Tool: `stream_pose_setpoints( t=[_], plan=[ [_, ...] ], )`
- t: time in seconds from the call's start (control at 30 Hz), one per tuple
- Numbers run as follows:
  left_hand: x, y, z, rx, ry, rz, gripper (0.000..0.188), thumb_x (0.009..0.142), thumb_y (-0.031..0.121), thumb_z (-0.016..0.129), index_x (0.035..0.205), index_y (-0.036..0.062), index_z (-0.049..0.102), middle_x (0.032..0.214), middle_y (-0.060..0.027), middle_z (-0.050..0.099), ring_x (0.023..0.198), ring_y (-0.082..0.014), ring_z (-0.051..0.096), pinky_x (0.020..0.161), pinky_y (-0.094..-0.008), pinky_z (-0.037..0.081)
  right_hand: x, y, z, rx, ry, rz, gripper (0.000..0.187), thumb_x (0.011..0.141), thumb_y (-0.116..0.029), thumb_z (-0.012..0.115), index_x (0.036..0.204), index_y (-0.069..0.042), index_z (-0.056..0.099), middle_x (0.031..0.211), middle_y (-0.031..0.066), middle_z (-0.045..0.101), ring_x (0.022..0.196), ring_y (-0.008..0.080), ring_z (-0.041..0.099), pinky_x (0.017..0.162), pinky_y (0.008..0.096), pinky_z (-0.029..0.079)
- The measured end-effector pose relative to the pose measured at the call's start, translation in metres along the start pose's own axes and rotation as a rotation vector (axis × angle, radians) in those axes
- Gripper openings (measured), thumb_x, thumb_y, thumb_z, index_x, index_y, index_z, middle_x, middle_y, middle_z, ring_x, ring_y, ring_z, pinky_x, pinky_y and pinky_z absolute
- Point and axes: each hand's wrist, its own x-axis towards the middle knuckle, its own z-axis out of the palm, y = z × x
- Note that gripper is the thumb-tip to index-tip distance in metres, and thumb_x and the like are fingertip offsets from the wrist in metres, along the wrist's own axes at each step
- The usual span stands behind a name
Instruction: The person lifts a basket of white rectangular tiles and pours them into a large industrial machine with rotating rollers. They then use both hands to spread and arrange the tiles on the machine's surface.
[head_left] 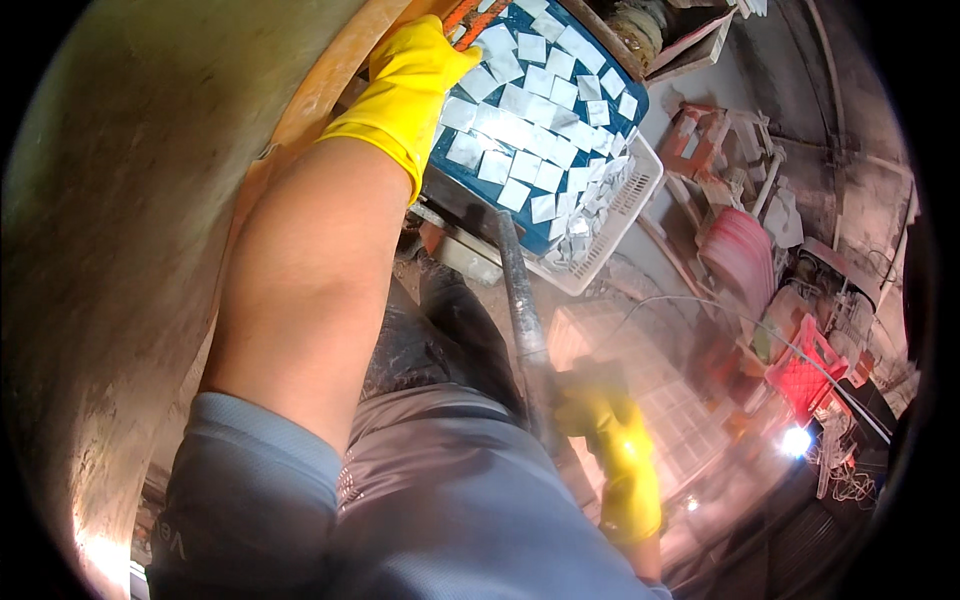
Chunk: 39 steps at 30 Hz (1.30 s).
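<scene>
My left hand (420, 65), in a yellow rubber glove, reaches to the top of the view. Its fingers close by a pair of orange-red bars (478, 22) beside a blue sloping board (470, 180). Many small white square tiles (535, 110) lie scattered over the board. At its lower end smaller pieces gather in a white plastic basket (645, 185). Low on the right is my right hand (620, 460), also in a yellow glove and blurred. It is next to a long grey metal pipe (520, 290) and a dark, unclear shape; its fingers cannot be made out.
A large curved, stained surface (140, 250) with an orange rim fills the left side. A pale crate (660, 400) stands on the floor at right. Beyond it are a stack of pink curved pieces (740, 255), a red basket (808, 368), a loose cable and a bright lamp (796, 442).
</scene>
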Motion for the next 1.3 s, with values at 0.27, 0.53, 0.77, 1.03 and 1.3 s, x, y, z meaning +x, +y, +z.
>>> stream_pose_setpoints(
  t=[0.27,0.53,0.77,1.03,1.3],
  plan=[
    [-0.008,0.004,-0.011,-0.015,-0.003,0.0,0.073,0.078,0.058,0.076,0.127,0.0057,0.062,0.119,-0.0207,0.069,0.109,-0.0382,0.067,0.093,-0.0472,0.051,0.004,0.007,-0.005,0.051,-0.028,-0.028,0.05,0.098,-0.036,0.066,0.12,0.009,0.062,0.1,0.0198,0.072,0.088,0.0258,0.072,0.083,0.0344,0.056],
    [-0.01,0.008,-0.015,-0.043,-0.05,-0.062,0.072,0.078,0.059,0.076,0.126,0.0078,0.062,0.115,-0.0188,0.068,0.105,-0.0357,0.068,0.092,-0.046,0.051,0.004,0.0,-0.001,0.001,-0.03,-0.023,0.049,0.098,-0.033,0.066,0.121,0.01,0.061,0.098,0.02,0.072,0.087,0.0261,0.071,0.082,0.0346,0.056],
    [-0.009,0.005,-0.014,-0.04,-0.046,-0.053,0.07,0.08,0.061,0.073,0.127,0.0106,0.06,0.118,-0.0151,0.066,0.106,-0.0337,0.067,0.091,-0.0465,0.052,0.007,0.005,0.0,0.024,-0.054,-0.032,0.049,0.098,-0.033,0.066,0.121,0.01,0.061,0.097,0.0202,0.072,0.083,0.0263,0.07,0.08,0.0352,0.057],
    [-0.015,0.018,-0.025,0.037,-0.073,-0.129,0.071,0.08,0.057,0.074,0.131,0.0101,0.058,0.122,-0.0158,0.065,0.107,-0.0335,0.066,0.089,-0.0478,0.053,0.006,-0.003,0.001,-0.008,-0.024,-0.005,0.051,0.097,-0.036,0.067,0.12,0.01,0.062,0.098,0.0194,0.072,0.086,0.0256,0.071,0.082,0.0344,0.056],
    [-0.009,0.012,-0.016,0.106,0.029,-0.124,0.072,0.08,0.058,0.072,0.132,0.0106,0.059,0.123,-0.0189,0.066,0.11,-0.0378,0.066,0.09,-0.049,0.052,0.012,-0.02,-0.014,0.038,0.005,-0.046,0.049,0.097,-0.035,0.067,0.119,0.009,0.062,0.097,0.0191,0.072,0.086,0.0251,0.071,0.08,0.0343,0.056]
  ],
)
